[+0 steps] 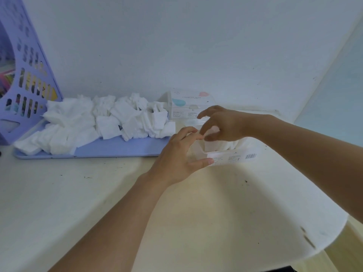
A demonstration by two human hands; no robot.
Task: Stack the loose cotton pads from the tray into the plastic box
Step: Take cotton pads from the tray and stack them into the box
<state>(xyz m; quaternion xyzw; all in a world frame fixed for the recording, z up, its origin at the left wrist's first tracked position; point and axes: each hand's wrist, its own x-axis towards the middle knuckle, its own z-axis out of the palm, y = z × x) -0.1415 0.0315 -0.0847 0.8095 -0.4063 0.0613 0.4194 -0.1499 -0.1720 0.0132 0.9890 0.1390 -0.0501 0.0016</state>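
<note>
**newbie_q:** ok where's everything sitting right now?

**padstacker:** loose cotton pads [94,120] are heaped all over the lilac tray [117,149], left side of the white desk [98,193]. The clear plastic box [225,157] is just beside the tray's right end, with a few white pads already inside it. Its lid [188,107] is flipped up at the back, printed label facing forward

**newbie_q:** and the hands?

**padstacker:** left hand [176,156] is on the box's near left corner, thumb laid along the front wall, the other fingers curled over the rim, so it's gripping the box. Right hand [222,124] hovers above the opening, fingers spread and loosely bent. Can't tell if there's a pad pinched at the tips

**newbie_q:** anything else around?

**padstacker:** purple file rack [25,75] standing at the far left, touching the tray's end
</note>
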